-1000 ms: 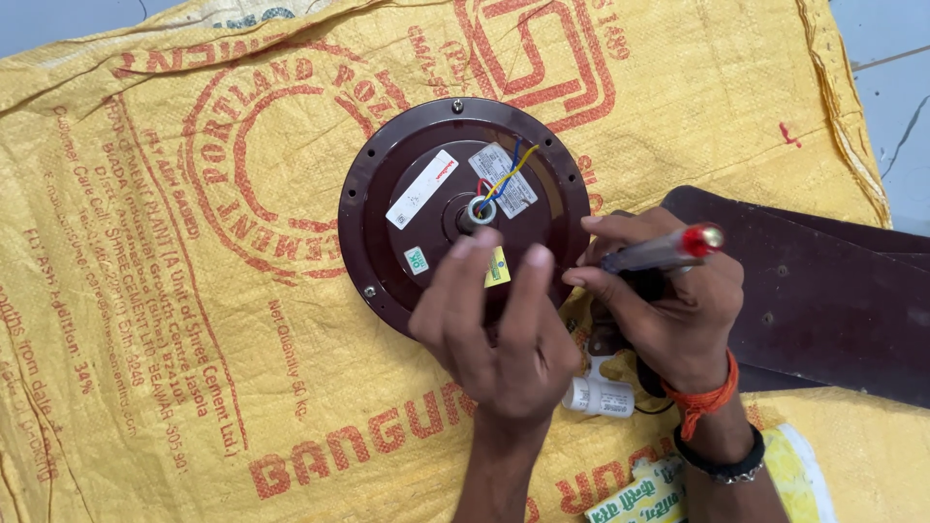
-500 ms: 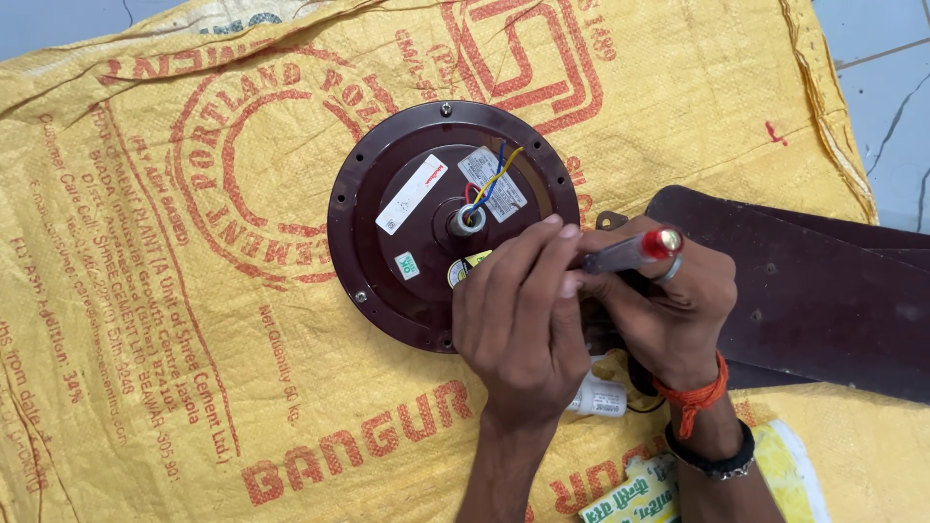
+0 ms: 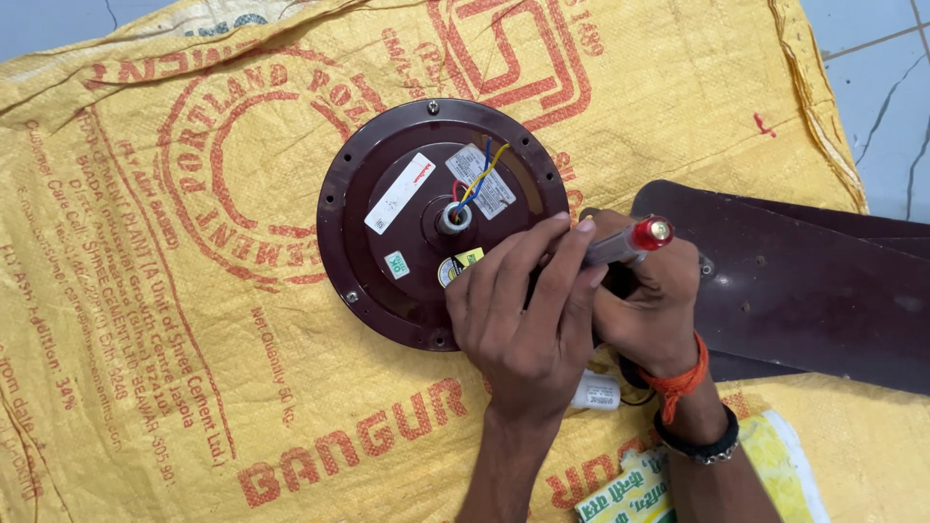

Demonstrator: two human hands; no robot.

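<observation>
The right hand's fingers (image 3: 668, 291) are curled shut around a screwdriver (image 3: 625, 244), whose clear handle with a red end cap sticks out up and to the right of the fist; its tip is hidden under the hands. The left hand's fingers (image 3: 542, 257) lie fairly straight and close together, pointing up and to the right, draped over the right fist and the screwdriver shaft; whether they actually grip anything cannot be told. The left hand (image 3: 528, 315) lies palm down, its forearm rising from the bottom edge; the right hand (image 3: 649, 305) sits just beside and partly under it, its wrist wearing an orange thread and a dark watch band. Both hands rest over the lower right rim of the fan motor (image 3: 426, 213), a round, dark brown housing lying flat, with screws around its rim, white and small green and yellow stickers on its face, and a central shaft from which red, blue and yellow wires (image 3: 477, 179) come out. A dark brown fan blade (image 3: 804, 281) stretches rightward from beneath the right hand. A small white cylindrical part (image 3: 596, 391) lies just below the hands, near the wrists. Everything rests on a yellow woven sack (image 3: 165, 291) with red print, spread on a pale tiled floor (image 3: 882, 77). A green and yellow packet (image 3: 635, 489) shows at the bottom edge between the forearms.
</observation>
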